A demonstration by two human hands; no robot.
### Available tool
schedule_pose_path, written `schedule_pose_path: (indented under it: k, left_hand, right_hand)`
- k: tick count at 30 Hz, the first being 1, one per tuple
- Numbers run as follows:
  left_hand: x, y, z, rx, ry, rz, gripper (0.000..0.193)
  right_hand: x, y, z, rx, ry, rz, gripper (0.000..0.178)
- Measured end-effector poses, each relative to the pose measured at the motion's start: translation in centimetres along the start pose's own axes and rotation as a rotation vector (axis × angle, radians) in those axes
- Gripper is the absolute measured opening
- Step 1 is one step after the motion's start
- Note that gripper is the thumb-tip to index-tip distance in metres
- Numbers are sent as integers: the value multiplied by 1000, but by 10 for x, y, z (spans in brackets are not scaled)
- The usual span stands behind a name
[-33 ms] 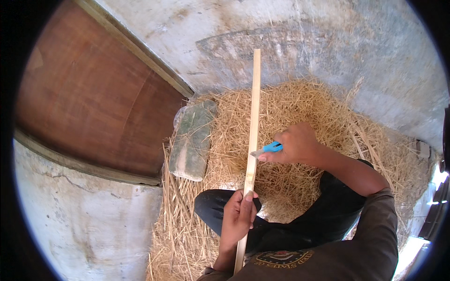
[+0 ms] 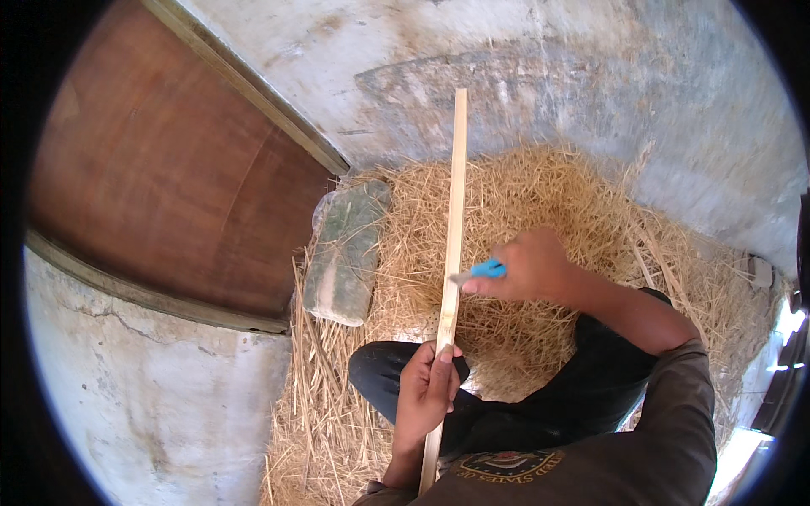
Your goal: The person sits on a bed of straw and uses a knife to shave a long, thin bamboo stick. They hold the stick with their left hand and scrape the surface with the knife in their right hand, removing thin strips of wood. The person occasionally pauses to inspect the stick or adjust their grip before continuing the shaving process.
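A long, pale strip of split bamboo [image 2: 456,202] runs from beside my body up toward the wall, with a node visible above my grip. My left hand [image 2: 428,386] is closed around its lower part, thumb on top. In my right hand [image 2: 531,266] is a blue utility knife [image 2: 488,269], slightly blurred. Its blade points left and touches or lies just over the strip, above the node; which of the two I cannot tell. The strip's lowest end is hidden beside my shirt.
Loose straw and shavings [image 2: 540,185] cover the floor around my bent legs [image 2: 540,430]. A greenish stone block [image 2: 348,253] lies left of the strip. Beyond it is a brown wooden panel [image 2: 177,169] in a frame. A stained plaster wall [image 2: 591,76] stands ahead.
My right hand and the knife have shifted very slightly downward along the strip. The left hand keeps its grip in almost the same place.
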State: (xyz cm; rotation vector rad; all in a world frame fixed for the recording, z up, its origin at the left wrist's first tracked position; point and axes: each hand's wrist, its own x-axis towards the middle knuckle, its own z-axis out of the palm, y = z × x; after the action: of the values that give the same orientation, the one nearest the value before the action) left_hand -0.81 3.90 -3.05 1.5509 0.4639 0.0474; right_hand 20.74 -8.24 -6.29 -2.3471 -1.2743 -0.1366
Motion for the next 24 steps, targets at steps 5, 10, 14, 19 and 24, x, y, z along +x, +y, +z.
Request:
schedule_pose_path:
  k: [5, 10, 14, 19, 24]
  left_hand:
    - [-12, 2, -2, 92, 69, 7, 20]
    - [-7, 5, -4, 333, 119, 93, 18]
    - [-8, 8, -6, 366, 125, 69, 19]
    - [-23, 2, 0, 233, 41, 26, 21]
    - [-32, 2, 5, 203, 31, 10, 20]
  right_hand:
    - [-5, -14, 0, 28, -1, -199, 76]
    - [6, -5, 8, -52, 128, -264, 78]
    - [15, 3, 16, -96, 227, -246, 73]
    - [34, 42, 5, -148, 146, 30, 71]
    - [44, 63, 8, -189, 33, 166, 75]
